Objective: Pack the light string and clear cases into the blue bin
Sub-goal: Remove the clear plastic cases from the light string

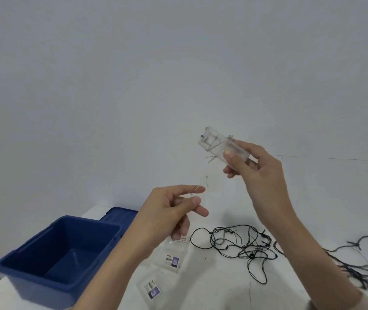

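White bench (pixel 214 289) is lying below my right fingers (pixel 232 156), which are gripping a clear case (pixel 212 139); my left fingers (pixel 189 189) are pinching its wire (pixel 210 158).

Blue bin (pixel 33 268), black light string (pixel 241 247), clear cases (pixel 174 260), white table (pixel 223 287).

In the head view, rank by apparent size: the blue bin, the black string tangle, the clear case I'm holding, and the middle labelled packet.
1. Blue bin
2. Black string tangle, similarly wide but thin
3. Clear case in the right hand and labelled packet: alike; the case is nearer the camera, so unranked.
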The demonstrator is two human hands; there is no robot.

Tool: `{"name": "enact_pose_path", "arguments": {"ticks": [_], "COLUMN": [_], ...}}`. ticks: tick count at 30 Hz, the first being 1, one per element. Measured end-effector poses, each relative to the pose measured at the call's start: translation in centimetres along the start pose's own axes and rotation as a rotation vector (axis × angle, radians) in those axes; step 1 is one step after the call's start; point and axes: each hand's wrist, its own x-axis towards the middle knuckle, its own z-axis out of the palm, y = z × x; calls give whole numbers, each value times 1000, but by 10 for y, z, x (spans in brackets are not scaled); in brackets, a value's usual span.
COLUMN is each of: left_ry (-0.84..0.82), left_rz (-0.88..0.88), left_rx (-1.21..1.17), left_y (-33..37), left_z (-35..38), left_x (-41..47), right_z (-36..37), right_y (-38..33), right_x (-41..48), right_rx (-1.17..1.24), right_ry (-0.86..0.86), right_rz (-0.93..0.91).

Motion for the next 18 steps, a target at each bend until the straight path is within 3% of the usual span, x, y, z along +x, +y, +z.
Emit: {"name": "enact_pose_path", "arguments": {"ticks": [4,8,13,15,18], "left_ry": [103,214,233,209,50], "left_rz": [149,376,620,576,403], "left_rx": [294,645,819,783,591], "left_y": [4,10,22,28,30], "left_z": [2,-1,-10,-10,-13], "left_x": [-4,-1,16,29,45], "right_z": [-3,-9,-17,-19,-25], "right_y": [6,7,10,10,6], "right_x": [-1,-3,-6,-9,-14], "right_rx": [-220,-448,-634,-610,-336], "right_ry": [116,80,-206,-386,-573], "right_rz": [-117,-180,-85,12,172]}}
